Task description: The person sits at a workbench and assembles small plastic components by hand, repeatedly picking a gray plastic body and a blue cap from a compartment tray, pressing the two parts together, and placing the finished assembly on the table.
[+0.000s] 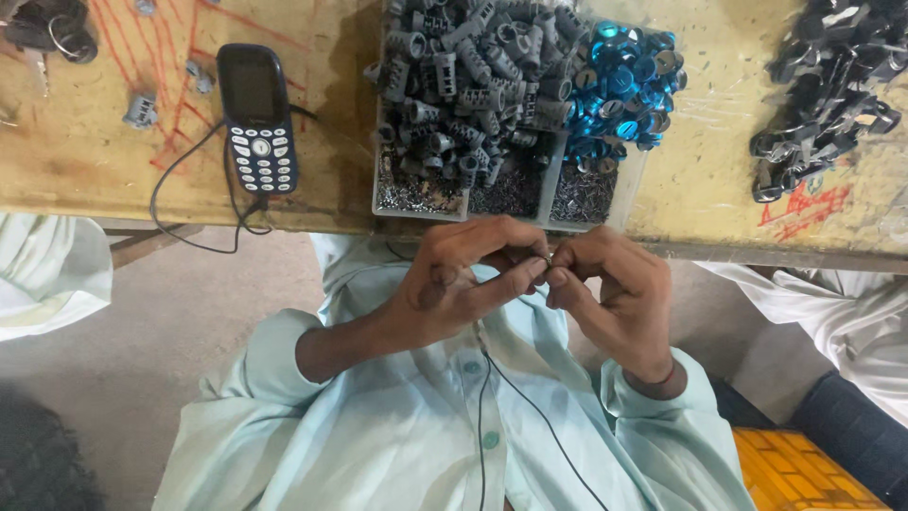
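While the worn wooden table [113, 161] spans the top, scratched and marked red, a grey divided tray [421, 201] at its near edge carries ribbed grey plastic cylinders [463, 76], glossy blue discs [619, 85] and fine metal pins. Below it, the left hand [454, 284] and right hand [615, 298] meet fingertip to fingertip, pinching a tiny metal piece [548, 256]; its axis is too small to tell.

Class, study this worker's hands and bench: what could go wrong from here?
1. The tiny metal part pinched between left hand and right hand sits off the wooden bench; it may drop.
2. The heaped grey plastic cylinders and shiny blue rings overfill their tray and may spill.
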`<state>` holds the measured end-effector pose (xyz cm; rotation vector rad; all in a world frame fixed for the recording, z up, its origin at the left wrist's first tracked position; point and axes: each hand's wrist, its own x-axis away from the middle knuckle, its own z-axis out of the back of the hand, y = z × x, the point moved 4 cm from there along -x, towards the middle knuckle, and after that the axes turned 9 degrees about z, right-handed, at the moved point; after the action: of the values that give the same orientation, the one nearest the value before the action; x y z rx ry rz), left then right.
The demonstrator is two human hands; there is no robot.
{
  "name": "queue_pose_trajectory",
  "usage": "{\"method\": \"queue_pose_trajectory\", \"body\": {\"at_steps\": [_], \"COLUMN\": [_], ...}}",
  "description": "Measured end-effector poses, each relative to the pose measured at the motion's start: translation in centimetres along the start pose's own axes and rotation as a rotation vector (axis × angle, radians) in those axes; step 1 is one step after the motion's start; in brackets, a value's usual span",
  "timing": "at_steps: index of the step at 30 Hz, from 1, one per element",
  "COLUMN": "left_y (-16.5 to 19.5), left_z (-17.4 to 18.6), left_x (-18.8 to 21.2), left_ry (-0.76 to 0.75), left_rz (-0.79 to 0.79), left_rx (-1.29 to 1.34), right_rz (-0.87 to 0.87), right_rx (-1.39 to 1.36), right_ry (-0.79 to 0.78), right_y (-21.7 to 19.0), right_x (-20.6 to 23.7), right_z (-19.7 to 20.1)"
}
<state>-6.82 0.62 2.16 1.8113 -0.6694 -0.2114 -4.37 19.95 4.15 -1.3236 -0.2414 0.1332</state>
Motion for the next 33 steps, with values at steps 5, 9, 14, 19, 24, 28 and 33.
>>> {"method": "queue_pose_trajectory", "body": {"at_steps": [5, 9, 14, 19, 24, 28, 33], "left_y": [0.5, -0.4, -3.3, -5.4, -5.8, -4.8, -2.0], "left_z": [0.2, -0.1, -0.6, -1.8, -1.8, -1.5, -0.5], "left_x": [0.1, 0.5, 0.3, 0.2, -0.1, 0.0, 0.4], "left_ry": [0.050, 0.083, 0.070, 0.043, 0.043, 0.027, 0.088], "left_rz": [-0.112, -0.092, 0.126, 0.213, 0.171, 0.201, 0.045], "left_rx": [-0.124, -0.083, 0.239, 0.478, 0.545, 0.514, 0.172], "right_rz": [0.457, 0.434, 0.179, 0.350, 0.191, 0.107, 0.035], "right_rx": [0.403, 0.528, -0.022, 0.222, 0.040, -0.058, -0.225], "right_ry": [0.105, 0.096, 0.168, 0.325, 0.233, 0.130, 0.094], "right_y": [-0.5, -0.2, 1.1, 1.2, 1.8, 1.6, 1.9], "right_x": [0.9, 1.5, 1.3, 0.9, 0.8, 0.9, 0.8], "right_z": [-0.9, -1.0, -0.6, -2.1, -1.7, -0.9, -1.1]}}
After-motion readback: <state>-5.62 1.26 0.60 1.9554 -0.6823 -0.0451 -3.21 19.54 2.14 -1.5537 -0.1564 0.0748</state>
